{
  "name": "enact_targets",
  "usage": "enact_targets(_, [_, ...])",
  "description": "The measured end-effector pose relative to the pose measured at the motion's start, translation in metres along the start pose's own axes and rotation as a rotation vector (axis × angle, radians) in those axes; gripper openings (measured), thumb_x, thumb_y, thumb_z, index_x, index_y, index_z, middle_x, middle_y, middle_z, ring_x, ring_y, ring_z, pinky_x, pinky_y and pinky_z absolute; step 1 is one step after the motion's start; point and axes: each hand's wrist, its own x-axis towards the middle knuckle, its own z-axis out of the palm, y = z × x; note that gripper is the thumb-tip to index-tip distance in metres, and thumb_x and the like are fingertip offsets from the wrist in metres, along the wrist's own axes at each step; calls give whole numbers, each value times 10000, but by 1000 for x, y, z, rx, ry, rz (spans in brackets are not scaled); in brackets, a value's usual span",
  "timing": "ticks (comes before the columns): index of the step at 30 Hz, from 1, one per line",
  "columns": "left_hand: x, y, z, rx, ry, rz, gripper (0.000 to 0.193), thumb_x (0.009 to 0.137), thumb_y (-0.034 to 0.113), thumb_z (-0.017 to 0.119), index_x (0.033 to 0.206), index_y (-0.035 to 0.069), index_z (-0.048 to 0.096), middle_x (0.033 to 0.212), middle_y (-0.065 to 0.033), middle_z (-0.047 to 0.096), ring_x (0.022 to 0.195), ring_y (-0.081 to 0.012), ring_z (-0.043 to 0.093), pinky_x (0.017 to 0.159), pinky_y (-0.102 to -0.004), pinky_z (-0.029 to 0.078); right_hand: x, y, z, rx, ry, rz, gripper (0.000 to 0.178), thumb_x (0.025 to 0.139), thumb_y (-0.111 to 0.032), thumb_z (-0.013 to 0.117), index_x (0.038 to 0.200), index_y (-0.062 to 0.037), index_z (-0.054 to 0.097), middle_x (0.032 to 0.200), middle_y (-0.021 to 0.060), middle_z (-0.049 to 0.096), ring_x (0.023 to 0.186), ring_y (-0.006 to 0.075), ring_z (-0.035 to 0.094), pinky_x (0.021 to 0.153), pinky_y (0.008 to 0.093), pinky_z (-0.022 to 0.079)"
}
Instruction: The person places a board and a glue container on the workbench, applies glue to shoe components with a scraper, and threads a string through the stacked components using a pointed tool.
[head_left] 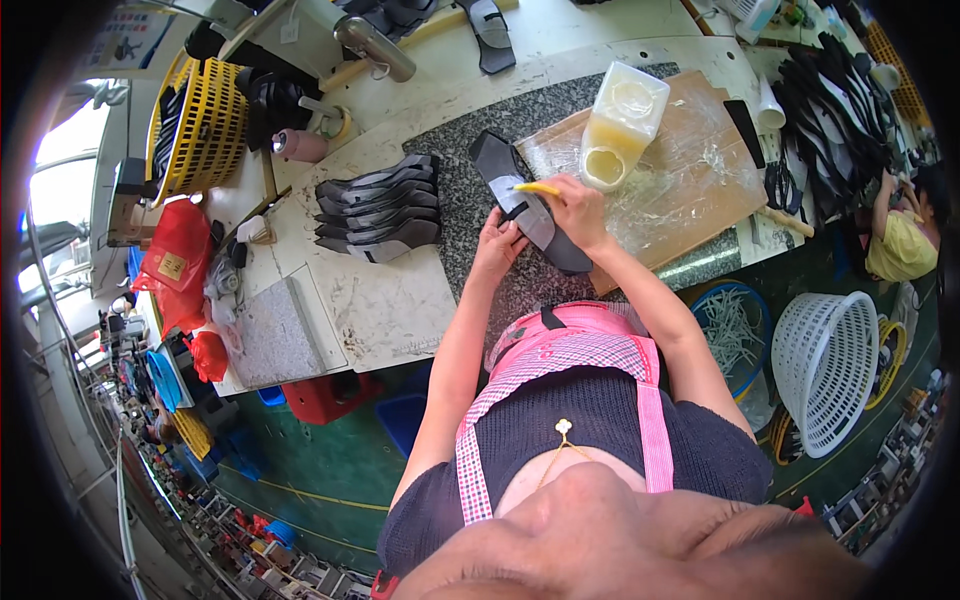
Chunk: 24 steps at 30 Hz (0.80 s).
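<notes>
A long dark grey shaped piece (pixel 540 226) with a lighter grey middle lies slantwise on the speckled stone slab (pixel 455 150). My left hand (pixel 497 246) grips its near left edge, fingertips on top. Closed round a slim yellow tool (pixel 538 188), my right hand (pixel 578 210) is over the piece's right side. The tool's tip meets the light middle part; it is too small to tell its kind. Just beyond my right hand, a cut-open translucent container (pixel 622 125) with yellowish contents rests on a stained brown board (pixel 690 190).
Left of the slab, several similar pieces (pixel 380 210) lie overlapped in a stack. A yellow basket (pixel 205 125), a pink bottle (pixel 298 146) and a steel flask (pixel 375 48) stand farther left. Dark strips (pixel 825 110) heap at right, near a co-worker (pixel 900 235). A white basket (pixel 825 365) is below.
</notes>
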Motion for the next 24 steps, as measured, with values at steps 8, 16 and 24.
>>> enact_targets(8, [2, 9, -9, -365, -157, -52, 380, 899, 225, 367, 1234, 55, 424, 1230, -150, 541, 1094, -302, 546, 964, -447, 409, -2, 1, -20, 3, -267, -200, 94, 793, -117, 606, 868, -139, 658, 782, 17, 617, 617, 240, 624, 521, 344, 486])
enact_targets(16, [26, 22, -17, -36, 34, -157, 202, 914, 215, 517, 1043, 63, 552, 1014, -108, 650, 883, -235, 641, 746, -338, 519, 57, 17, 46, -221, 12, -3, 118, 851, -203, 568, 908, -155, 659, 786, 37, 631, 639, 283, 628, 544, 391, 494])
enact_targets(24, [24, 22, -20, -93, -6, -154, 109, 913, 150, 523, 1010, 102, 515, 985, -77, 642, 879, -213, 646, 726, -329, 531, 27, 24, 18, -49, -169, -23, 146, 847, -226, 582, 869, -105, 662, 783, 90, 630, 695, 311, 624, 585, 399, 483])
